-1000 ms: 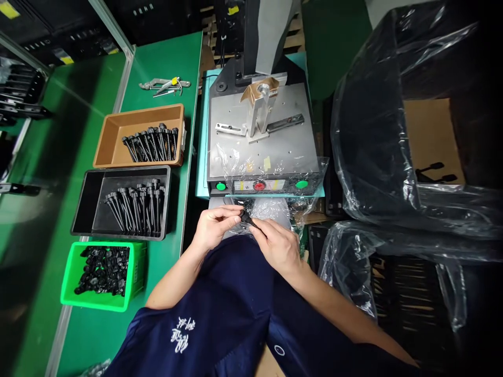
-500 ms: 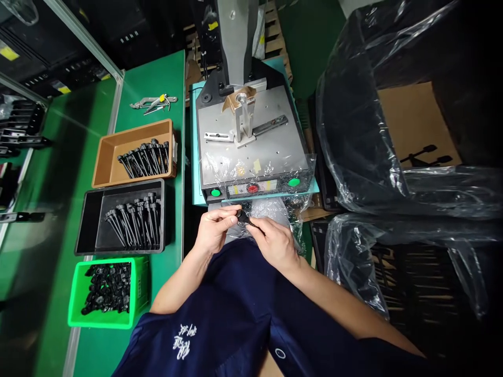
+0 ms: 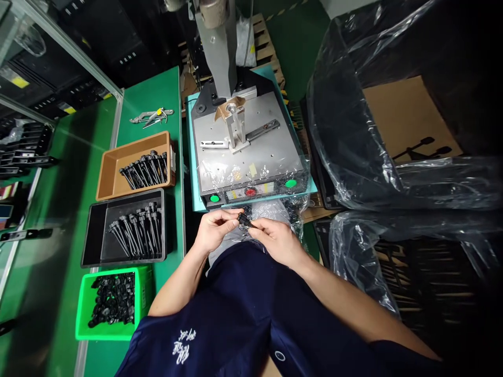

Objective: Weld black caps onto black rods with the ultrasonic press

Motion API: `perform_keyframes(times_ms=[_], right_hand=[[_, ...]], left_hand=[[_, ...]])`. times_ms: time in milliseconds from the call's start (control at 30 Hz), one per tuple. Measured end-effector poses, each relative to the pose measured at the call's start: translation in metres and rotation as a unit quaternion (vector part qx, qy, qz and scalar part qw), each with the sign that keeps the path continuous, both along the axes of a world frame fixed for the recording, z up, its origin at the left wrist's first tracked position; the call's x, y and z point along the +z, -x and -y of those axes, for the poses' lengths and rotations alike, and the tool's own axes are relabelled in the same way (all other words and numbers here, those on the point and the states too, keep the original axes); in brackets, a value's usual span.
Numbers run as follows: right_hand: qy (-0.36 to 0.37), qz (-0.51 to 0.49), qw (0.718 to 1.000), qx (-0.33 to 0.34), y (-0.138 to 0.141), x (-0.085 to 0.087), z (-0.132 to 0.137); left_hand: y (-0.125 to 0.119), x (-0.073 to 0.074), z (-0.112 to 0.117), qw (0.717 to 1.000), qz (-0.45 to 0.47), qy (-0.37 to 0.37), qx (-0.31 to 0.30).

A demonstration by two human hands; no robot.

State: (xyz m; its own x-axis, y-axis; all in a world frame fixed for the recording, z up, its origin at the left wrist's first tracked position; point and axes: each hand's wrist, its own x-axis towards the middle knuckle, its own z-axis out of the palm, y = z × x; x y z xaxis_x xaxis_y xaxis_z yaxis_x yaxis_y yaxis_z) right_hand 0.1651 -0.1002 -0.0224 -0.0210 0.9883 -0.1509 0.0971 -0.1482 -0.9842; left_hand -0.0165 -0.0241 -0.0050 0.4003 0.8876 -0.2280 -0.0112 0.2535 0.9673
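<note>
My left hand pinches one end of a small black part between thumb and fingers. My right hand is closed on the other end, so both hands hold it in front of my lap. The part is dark and partly covered by fingers; its exact kind does not show. Just beyond my hands stands a bench press with a metal plate, draped at the front with clear plastic. An upright metal fixture rises from the plate, brown paper at its top.
On the green table to the left are a brown bin and a black bin of black bolt-like rods, and a green bin of small black parts. Pliers lie behind. Plastic-lined boxes stand right.
The black part has turned slightly between my fingers, both hands still on it. My view has shifted, so the press and bins sit a little differently in the picture.
</note>
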Motion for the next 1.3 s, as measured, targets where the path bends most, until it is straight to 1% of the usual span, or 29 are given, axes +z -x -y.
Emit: perform_keyframes(times_ms=[67, 100, 167, 233, 300, 367, 467, 533, 600, 633, 700, 733, 833, 933, 1000, 1033, 1133, 1200, 1300], right_hand=[[-0.059, 0.082, 0.995, -0.015, -0.003, 0.005, 0.0], [-0.076, 0.097, 0.992, -0.012, -0.005, 0.006, 0.0], [-0.078, 0.085, 0.993, 0.01, -0.009, 0.007, -0.001], [-0.053, 0.056, 0.997, 0.03, -0.012, 0.005, -0.002], [-0.031, 0.031, 0.999, 0.021, -0.013, 0.001, -0.003], [-0.029, 0.024, 0.999, -0.012, -0.013, -0.003, -0.003], [-0.051, 0.052, 0.996, -0.054, -0.012, -0.006, -0.007], [-0.087, 0.095, 0.989, -0.068, -0.013, -0.004, -0.014], [-0.155, 0.15, 0.973, -0.084, -0.017, 0.0, -0.026], [-0.196, 0.181, 0.959, -0.092, -0.019, 0.002, -0.034], [-0.267, 0.241, 0.927, -0.11, -0.022, 0.008, -0.05], [-0.289, 0.267, 0.912, -0.117, -0.023, 0.011, -0.059], [-0.319, 0.326, 0.881, -0.126, -0.025, 0.019, -0.081], [-0.332, 0.349, 0.864, -0.15, -0.033, 0.02, -0.092], [-0.318, 0.341, 0.867, -0.176, -0.043, 0.015, -0.091], [-0.305, 0.33, 0.874, -0.184, -0.049, 0.01, -0.089], [-0.253, 0.287, 0.908, -0.171, -0.065, -0.013, -0.078], [-0.214, 0.26, 0.929, -0.155, -0.072, -0.03, -0.068], [-0.151, 0.228, 0.951, -0.142, -0.078, -0.054, -0.055]], left_hand=[[0.003, 0.005, -0.006, 0.999, -0.021, -0.033, -0.037], [0.004, 0.009, -0.009, 0.997, -0.032, -0.049, -0.057], [0.006, 0.014, -0.013, 0.989, -0.062, -0.089, -0.096], [0.005, 0.016, -0.013, 0.976, -0.097, -0.146, -0.127], [0.001, 0.011, -0.008, 0.963, -0.113, -0.205, -0.134], [-0.006, 0.002, 0.001, 0.957, -0.107, -0.245, -0.115], [-0.015, -0.012, 0.008, 0.955, -0.096, -0.267, -0.088], [-0.02, -0.013, 0.003, 0.957, -0.082, -0.263, -0.093], [-0.025, -0.007, -0.011, 0.962, -0.06, -0.249, -0.094], [-0.028, -0.001, -0.019, 0.965, -0.05, -0.243, -0.082], [-0.037, 0.011, -0.036, 0.972, -0.038, -0.229, -0.033], [-0.044, 0.017, -0.043, 0.975, -0.033, -0.22, -0.001], [-0.063, 0.029, -0.067, 0.977, -0.014, -0.197, 0.081], [-0.076, 0.035, -0.1, 0.97, -0.006, -0.205, 0.127], [-0.08, 0.04, -0.126, 0.963, -0.008, -0.225, 0.149], [-0.08, 0.042, -0.14, 0.958, -0.012, -0.237, 0.161], [-0.083, 0.046, -0.177, 0.945, -0.026, -0.267, 0.185], [-0.087, 0.045, -0.196, 0.941, -0.027, -0.28, 0.19], [-0.095, 0.037, -0.216, 0.935, -0.037, -0.294, 0.196]])
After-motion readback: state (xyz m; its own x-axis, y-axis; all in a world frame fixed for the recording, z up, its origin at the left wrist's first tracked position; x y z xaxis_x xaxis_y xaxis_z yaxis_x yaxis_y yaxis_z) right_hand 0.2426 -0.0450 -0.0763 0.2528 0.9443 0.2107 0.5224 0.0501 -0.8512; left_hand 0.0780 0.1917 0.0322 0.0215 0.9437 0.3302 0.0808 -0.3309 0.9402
